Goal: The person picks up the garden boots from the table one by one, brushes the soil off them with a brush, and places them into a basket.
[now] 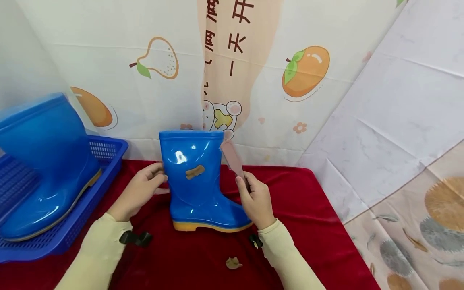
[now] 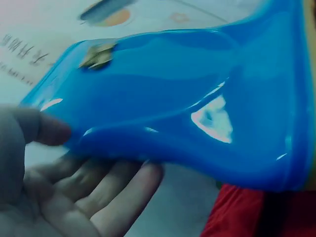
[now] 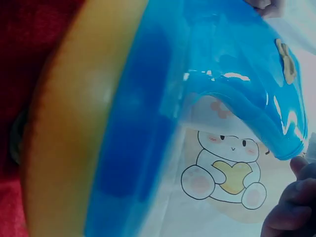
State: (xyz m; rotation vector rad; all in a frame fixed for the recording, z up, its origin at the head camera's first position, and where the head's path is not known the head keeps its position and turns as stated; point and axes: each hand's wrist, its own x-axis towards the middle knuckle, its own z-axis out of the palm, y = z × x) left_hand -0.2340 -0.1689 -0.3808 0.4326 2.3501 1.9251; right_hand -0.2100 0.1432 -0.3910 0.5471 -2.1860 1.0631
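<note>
A blue rain boot (image 1: pixel 199 193) with a yellow sole stands upright on the red cloth. Its shaft carries a brown patch (image 1: pixel 195 172), also visible in both wrist views. My left hand (image 1: pixel 145 187) is at the back edge of the shaft. In the left wrist view, the thumb (image 2: pixel 54 129) lies at the near side, and some fingertips are hidden behind the boot. My right hand (image 1: pixel 255 199) grips the dark handle of a pink brush (image 1: pixel 232 157), its head leaning near the boot's front top. In the right wrist view, only part of the hand appears, low at right.
A second blue boot (image 1: pixel 47 161) lies tilted in a blue plastic basket (image 1: pixel 117 151) at left. A small brownish scrap (image 1: pixel 233 263) rests on the red cloth (image 1: pixel 301 225) near the front. Behind hangs a printed white curtain (image 1: pixel 127 24).
</note>
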